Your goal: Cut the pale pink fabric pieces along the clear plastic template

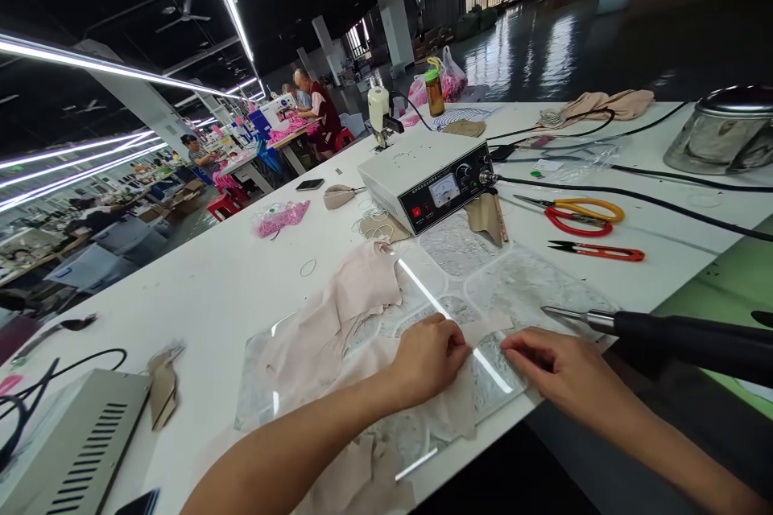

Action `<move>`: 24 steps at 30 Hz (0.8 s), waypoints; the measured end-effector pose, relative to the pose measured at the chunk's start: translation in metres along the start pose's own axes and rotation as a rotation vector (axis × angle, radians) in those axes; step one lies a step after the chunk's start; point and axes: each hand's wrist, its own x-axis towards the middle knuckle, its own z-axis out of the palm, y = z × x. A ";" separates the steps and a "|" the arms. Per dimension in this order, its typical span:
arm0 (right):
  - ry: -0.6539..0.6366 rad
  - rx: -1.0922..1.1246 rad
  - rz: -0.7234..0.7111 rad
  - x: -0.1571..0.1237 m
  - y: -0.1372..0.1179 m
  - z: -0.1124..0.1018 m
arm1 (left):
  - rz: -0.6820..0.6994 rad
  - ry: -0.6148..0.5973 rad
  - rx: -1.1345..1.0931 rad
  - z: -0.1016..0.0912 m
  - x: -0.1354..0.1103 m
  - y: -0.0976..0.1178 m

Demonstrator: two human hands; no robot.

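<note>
My left hand (430, 358) is closed in a pinch at the edge of a thin, pale pink fabric piece (486, 327) lying over a clear sheet (513, 278). Close by on the right, my right hand (559, 362) has its thumb and fingertips drawn together beside the same piece; whatever is in them is too small to make out. More pale fabric (338, 298) lies rumpled on the sheet, left of my left hand. A black-handled tool (682, 338) with a pointed metal tip rests just beyond my right hand, its tip aimed left.
Behind the sheet stands a control box (423, 173) with a dial and a black cable. Orange-handled thread snips (597, 250) and red-and-yellow-handled scissors (580, 213) lie to the right. A vented grey box (90, 442) occupies the left front. Other people work at sewing machines farther off.
</note>
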 end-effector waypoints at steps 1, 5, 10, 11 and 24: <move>-0.018 0.020 0.025 0.001 -0.002 0.001 | -0.009 0.002 -0.020 0.000 0.000 0.001; -0.126 0.140 0.120 0.006 -0.009 0.005 | -0.041 0.004 -0.109 -0.001 0.000 0.001; -0.246 0.284 0.173 0.014 -0.016 0.016 | -0.091 -0.032 -0.295 -0.006 0.001 -0.004; -0.264 0.315 0.185 0.016 -0.018 0.019 | -0.093 -0.040 -0.335 -0.007 0.001 -0.005; -0.200 0.516 0.250 0.020 -0.032 0.032 | -0.055 0.010 -0.594 -0.003 -0.015 -0.019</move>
